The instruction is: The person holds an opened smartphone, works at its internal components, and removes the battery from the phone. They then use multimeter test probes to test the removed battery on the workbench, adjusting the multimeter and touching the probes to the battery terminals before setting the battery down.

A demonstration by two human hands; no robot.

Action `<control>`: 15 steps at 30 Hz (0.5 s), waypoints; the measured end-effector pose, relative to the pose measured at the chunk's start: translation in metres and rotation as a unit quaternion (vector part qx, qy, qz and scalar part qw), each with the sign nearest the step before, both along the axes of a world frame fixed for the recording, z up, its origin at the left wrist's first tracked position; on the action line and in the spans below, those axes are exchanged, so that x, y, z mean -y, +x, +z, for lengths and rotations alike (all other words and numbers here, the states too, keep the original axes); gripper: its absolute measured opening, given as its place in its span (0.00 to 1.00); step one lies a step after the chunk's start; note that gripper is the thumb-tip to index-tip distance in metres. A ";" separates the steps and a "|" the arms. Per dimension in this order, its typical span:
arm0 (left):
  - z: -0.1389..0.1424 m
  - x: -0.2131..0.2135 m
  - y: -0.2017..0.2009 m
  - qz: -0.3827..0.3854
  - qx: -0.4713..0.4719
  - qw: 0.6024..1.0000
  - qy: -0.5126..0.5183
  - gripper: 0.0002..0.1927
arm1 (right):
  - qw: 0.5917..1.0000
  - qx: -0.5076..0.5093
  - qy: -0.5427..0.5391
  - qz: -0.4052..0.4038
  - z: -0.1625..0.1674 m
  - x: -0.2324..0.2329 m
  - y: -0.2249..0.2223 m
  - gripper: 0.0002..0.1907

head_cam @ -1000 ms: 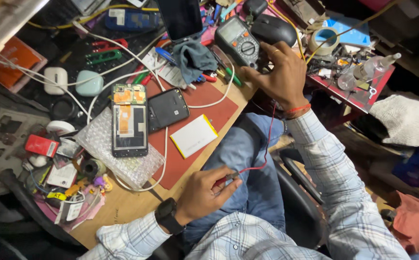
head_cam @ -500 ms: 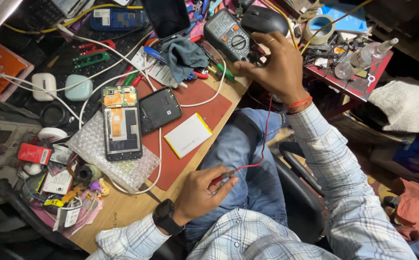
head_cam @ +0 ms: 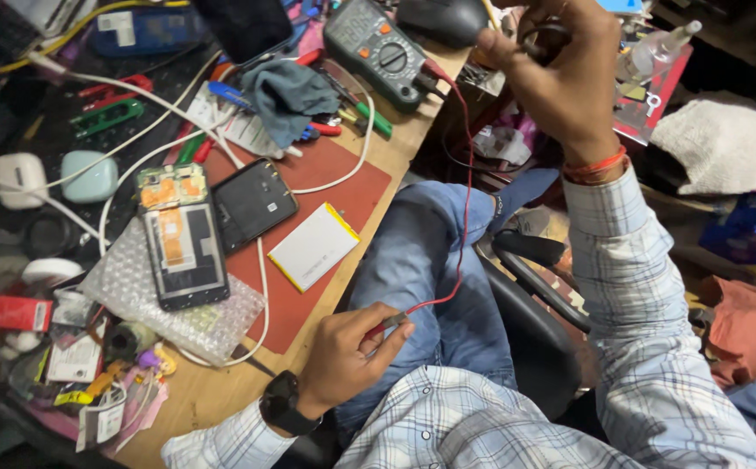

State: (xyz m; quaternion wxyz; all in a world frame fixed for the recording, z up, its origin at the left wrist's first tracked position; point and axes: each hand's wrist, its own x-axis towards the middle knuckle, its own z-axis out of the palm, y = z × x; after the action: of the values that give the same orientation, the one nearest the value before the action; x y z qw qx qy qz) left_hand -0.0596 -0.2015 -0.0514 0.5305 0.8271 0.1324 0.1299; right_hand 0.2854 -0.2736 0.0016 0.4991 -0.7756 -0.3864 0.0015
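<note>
My left hand [head_cam: 349,360] pinches the tip of a red test lead [head_cam: 462,217] over my lap, near the desk's front edge. The lead runs up to a dark green multimeter [head_cam: 376,50] lying at the back of the desk. My right hand [head_cam: 560,74] is raised to the right of the meter, fingers closed around a small dark thing, possibly the black lead; I cannot make it out. An opened phone [head_cam: 182,243] with its board exposed rests on bubble wrap [head_cam: 135,295]. Beside it lie a black back cover [head_cam: 253,203] and a white flat battery [head_cam: 313,247] on a red mat [head_cam: 343,187].
White cables [head_cam: 135,113] loop across the cluttered desk. A grey cloth [head_cam: 287,94], screwdrivers [head_cam: 369,117], a white charger [head_cam: 17,174] and a pale green case [head_cam: 91,178] lie around. A black chair arm [head_cam: 530,252] is by my knee. A white towel [head_cam: 717,148] sits right.
My right hand has lifted off the multimeter's dial and moved up and right, holding something small. My left hand stays pinched on the red lead. The view has moved closer.
</note>
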 end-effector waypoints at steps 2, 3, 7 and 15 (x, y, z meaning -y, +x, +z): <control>-0.002 0.002 0.001 -0.001 -0.007 1.000 0.003 0.07 | 0.999 -0.015 0.041 0.021 -0.004 0.011 0.008 0.12; -0.004 0.002 0.002 -0.001 -0.003 1.000 0.007 0.06 | 0.998 -0.016 0.055 0.031 -0.008 0.017 0.012 0.09; -0.010 0.007 0.004 -0.015 -0.011 1.000 0.009 0.06 | 0.992 -0.024 0.105 0.068 -0.024 0.045 0.020 0.02; -0.015 0.014 0.009 -0.026 -0.021 0.999 0.003 0.07 | 0.997 -0.015 0.039 0.060 -0.025 0.053 0.007 0.08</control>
State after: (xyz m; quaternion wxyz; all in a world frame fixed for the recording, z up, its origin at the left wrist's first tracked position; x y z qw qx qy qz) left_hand -0.0505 -0.2151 -0.0663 0.5284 0.8343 0.1218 0.0990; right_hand 0.2924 -0.3265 -0.0230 0.5335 -0.7311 -0.4244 0.0279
